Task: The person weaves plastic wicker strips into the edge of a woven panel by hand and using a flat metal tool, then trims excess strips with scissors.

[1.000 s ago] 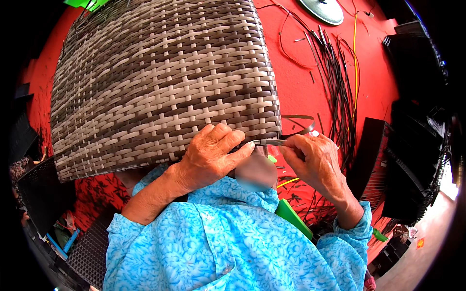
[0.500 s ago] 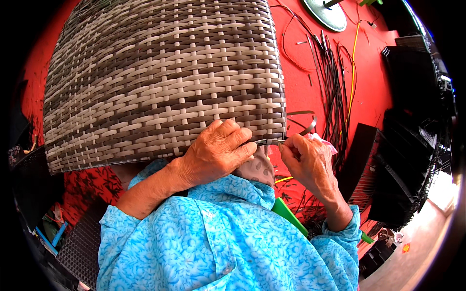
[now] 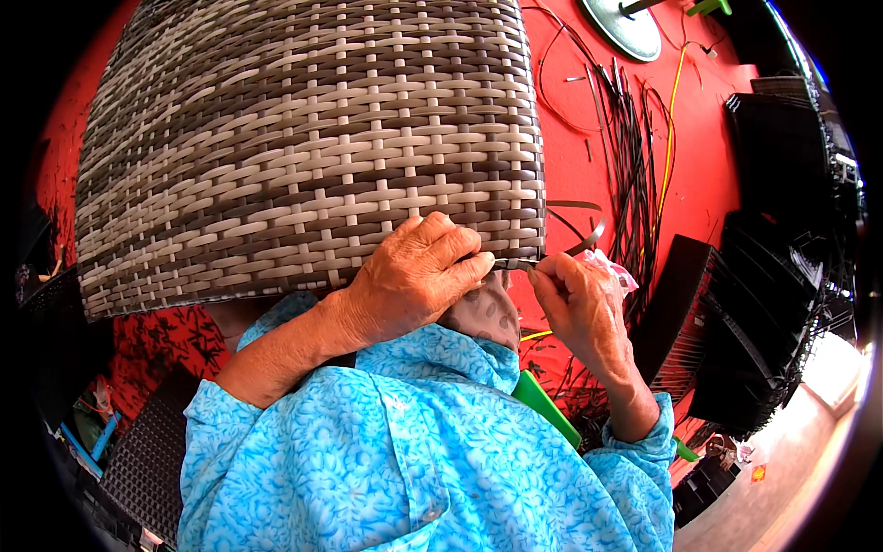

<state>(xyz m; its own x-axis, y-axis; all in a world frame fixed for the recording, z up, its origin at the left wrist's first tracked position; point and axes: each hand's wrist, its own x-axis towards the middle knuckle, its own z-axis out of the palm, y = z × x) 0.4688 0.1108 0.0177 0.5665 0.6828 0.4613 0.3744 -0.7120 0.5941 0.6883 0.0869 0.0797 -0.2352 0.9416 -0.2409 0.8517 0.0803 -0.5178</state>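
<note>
A large wicker panel [image 3: 303, 138], woven in grey-beige and dark brown flat strips, leans over my lap. My left hand [image 3: 418, 271] rests on its near edge, fingers curled on the weave and thumb pointing toward the right corner. At that corner my right hand [image 3: 584, 294] pinches a brown flat weaving strip [image 3: 589, 243] between thumb and forefinger. The strip runs along the panel's edge between my hands, and its slack bows out in a loop beyond the right side. The fingertips of my left hand are partly hidden.
Loose dark strips [image 3: 630, 175] lie bundled on the red floor [image 3: 704, 175] at right, beside a yellow cord [image 3: 669, 147]. A round stand base [image 3: 625, 32] is at the far right. Dark woven pieces [image 3: 759, 322] are stacked on the right. A green plastic piece [image 3: 545, 408] shows by my side.
The strip between my hands has gone from slightly bowed to lying closer along the panel's edge. The panel shifts slightly in view; both hands keep their holds.
</note>
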